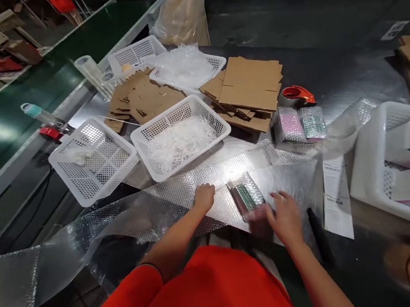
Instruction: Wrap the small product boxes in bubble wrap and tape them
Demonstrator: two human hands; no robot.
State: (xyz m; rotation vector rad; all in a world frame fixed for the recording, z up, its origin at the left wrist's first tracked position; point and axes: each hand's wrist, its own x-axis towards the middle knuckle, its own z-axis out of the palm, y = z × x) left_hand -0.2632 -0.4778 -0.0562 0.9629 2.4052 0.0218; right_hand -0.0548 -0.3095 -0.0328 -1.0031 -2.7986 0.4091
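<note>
A long sheet of bubble wrap (140,217) stretches across the table in front of me. My left hand (205,197) is on it with curled fingers; what they pinch, if anything, is too small to make out. To its right lies a small green box (246,196) inside clear bubble wrap. My right hand (285,215) is close to the near right side of that box, fingers apart, holding nothing I can see. Two wrapped boxes, one pink (291,124) and one green (313,122), sit together beyond my right hand.
White baskets (187,164) stand behind the wrap, one with white shredded filler. Flat cardboard pieces (252,84) are stacked behind, near an orange tape dispenser (299,94). At right are a printed paper slip (336,199), a black pen-like object (319,236) and a white bin (370,172).
</note>
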